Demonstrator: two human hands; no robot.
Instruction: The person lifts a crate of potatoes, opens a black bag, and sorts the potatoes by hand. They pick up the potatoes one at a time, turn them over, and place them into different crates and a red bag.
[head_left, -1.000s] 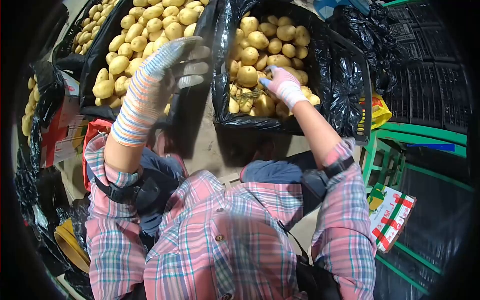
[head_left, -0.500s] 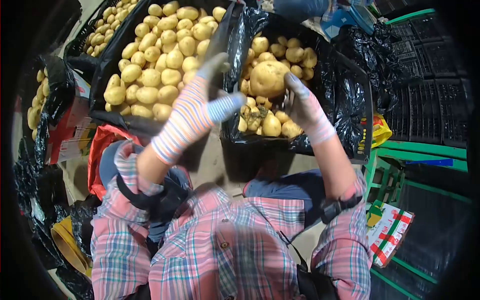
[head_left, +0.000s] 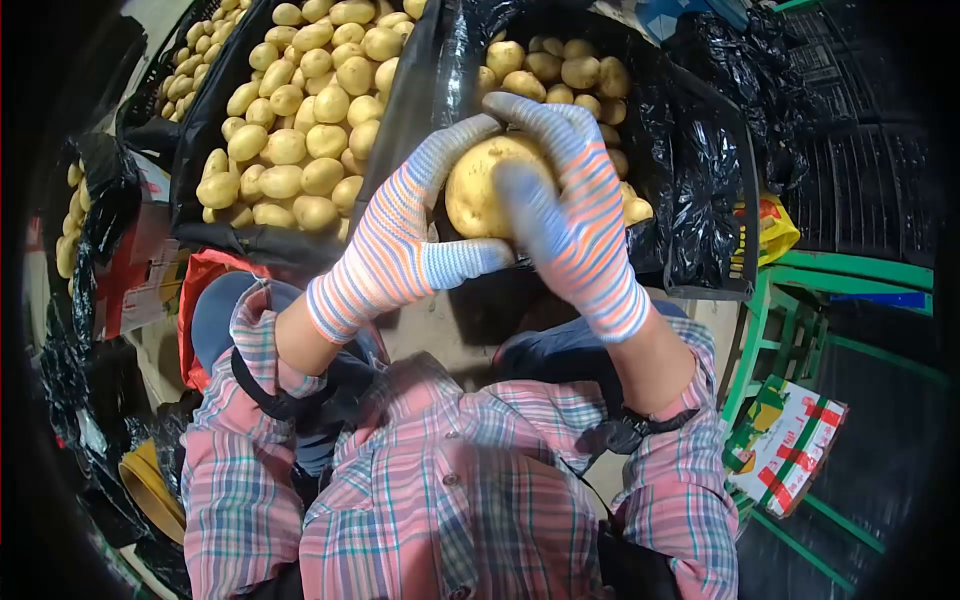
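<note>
A large potato is held between both gloved hands, in front of the right crate's near edge. My left hand cups its left side, thumb beneath and fingers curled over the top. From the right, my right hand grips it, its thumb blurred across the potato's face and its fingers around the far side. Both hands wear striped knit gloves. Beyond them stands a crate lined with black plastic, holding smaller potatoes. To the left, a larger black-lined crate is heaped with potatoes.
Another potato crate stands at the far left. On the right are a green metal frame, stacked black crates, a yellow bag and a printed carton. A red bag lies near my left knee.
The large potato has moved toward me and left, out from over the right crate. My left hand, free before, has closed on it beside my right hand.
</note>
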